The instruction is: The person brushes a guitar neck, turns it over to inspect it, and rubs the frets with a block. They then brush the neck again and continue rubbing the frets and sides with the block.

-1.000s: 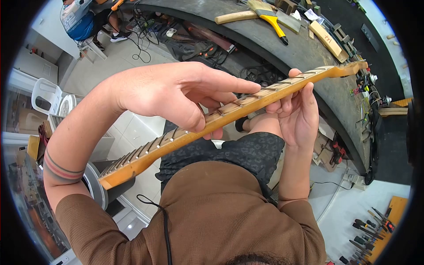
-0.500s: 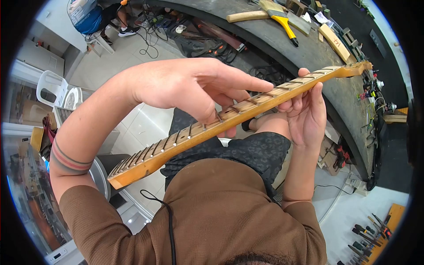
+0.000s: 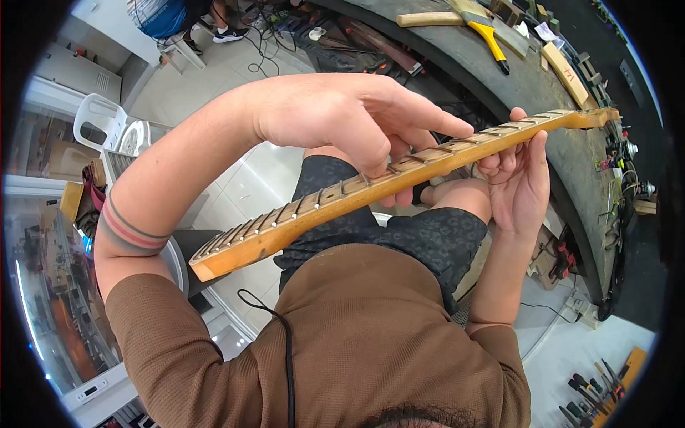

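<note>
A guitar neck (image 3: 325, 207) of amber-coloured wood is held slantwise above my lap, headstock at the upper right and heel at the lower left. Its fretboard faces up, with metal frets across it. From the far side my left hand (image 3: 349, 118) reaches over the middle of the neck. Its thumb and outstretched index finger touch the fretboard, while other fingertips show beneath the neck. Near the headstock, my right hand (image 3: 517, 185) supports the neck from below, with its fingers curled around it and partly hidden.
A dark curved workbench (image 3: 457, 53) carries a yellow-handled brush (image 3: 489, 39), a wooden handle (image 3: 428, 19) and a marked wood block (image 3: 564, 75). White chairs (image 3: 101, 121) stand at left. Another person's shoe (image 3: 230, 34) shows at the top. Tools (image 3: 596, 392) hang at lower right.
The whole view has shifted, so the neck, both hands and the bench sit further right and the bench higher. My hands keep nearly the same places on the neck.
</note>
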Available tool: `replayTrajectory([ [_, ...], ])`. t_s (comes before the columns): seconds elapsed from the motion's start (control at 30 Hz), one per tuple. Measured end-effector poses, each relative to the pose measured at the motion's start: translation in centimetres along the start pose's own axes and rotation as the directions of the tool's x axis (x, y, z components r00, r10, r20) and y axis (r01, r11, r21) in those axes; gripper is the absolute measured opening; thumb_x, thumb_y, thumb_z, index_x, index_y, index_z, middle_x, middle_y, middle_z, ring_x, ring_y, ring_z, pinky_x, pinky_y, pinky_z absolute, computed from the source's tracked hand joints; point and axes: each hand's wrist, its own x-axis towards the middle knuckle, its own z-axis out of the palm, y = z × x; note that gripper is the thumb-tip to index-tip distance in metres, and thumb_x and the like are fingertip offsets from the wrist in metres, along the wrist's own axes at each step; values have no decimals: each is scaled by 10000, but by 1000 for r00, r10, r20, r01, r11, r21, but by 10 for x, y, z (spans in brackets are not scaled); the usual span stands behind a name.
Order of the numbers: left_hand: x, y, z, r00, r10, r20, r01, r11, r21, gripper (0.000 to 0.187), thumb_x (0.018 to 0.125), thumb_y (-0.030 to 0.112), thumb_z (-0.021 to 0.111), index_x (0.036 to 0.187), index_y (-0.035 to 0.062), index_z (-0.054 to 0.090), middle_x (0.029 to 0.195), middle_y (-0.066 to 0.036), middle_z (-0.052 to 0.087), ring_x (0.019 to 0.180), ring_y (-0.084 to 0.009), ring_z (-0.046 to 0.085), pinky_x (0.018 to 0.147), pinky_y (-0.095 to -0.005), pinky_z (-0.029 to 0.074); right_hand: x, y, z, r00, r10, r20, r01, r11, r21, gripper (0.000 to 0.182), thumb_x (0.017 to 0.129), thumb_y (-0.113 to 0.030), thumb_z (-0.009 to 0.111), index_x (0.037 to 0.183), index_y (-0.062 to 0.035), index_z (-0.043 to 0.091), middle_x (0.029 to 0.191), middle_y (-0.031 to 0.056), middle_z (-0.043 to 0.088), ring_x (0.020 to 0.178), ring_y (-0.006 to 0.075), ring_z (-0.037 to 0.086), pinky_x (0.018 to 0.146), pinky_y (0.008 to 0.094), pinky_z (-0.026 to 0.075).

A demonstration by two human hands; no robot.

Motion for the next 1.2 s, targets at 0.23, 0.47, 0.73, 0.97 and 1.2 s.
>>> replayTrajectory([
  [0.23,-1,-4,-1,1000,29,-7,-29,1000,-11,1039,728,-25,621,1744,4,410,1399,-270,710,1054,-308,791,934,-412,661,-1,0,-1,1000,0,4,0,1000,-13,581,1242,-426,449,1568,42,562,867,49,624,826,223,719,780,345,637],
  [0.47,-4,1,3,996,58,-61,-50,991,126,949,733,86,631,1653,-104,494,1271,-278,771,1094,-333,795,1011,-403,637,1,-1,1,998,-25,51,21,996,89,558,1251,-401,413,1555,40,570,889,83,675,876,276,803,795,394,684],
  [0.73,-4,3,0,996,88,-30,-83,987,140,914,748,105,626,1632,-108,525,1199,-252,798,1064,-308,791,1021,-392,611,3,0,0,999,-15,46,10,995,99,554,1247,-406,429,1554,33,569,883,78,668,874,272,796,807,395,671],
  [0.97,-4,5,-5,998,47,-33,-40,981,191,891,776,117,634,1636,-93,531,1247,-245,792,1119,-307,777,1056,-378,606,3,1,-4,1000,-22,13,21,996,87,566,1242,-408,447,1576,37,549,891,71,663,862,251,776,784,364,642],
  [1.2,7,1,-10,997,55,-59,-45,986,158,900,777,100,662,1631,-134,504,1311,-251,758,1232,-277,755,1100,-371,604,10,3,-11,1000,-12,-13,13,996,85,568,1243,-403,450,1578,45,549,876,50,618,865,208,720,797,334,605],
])
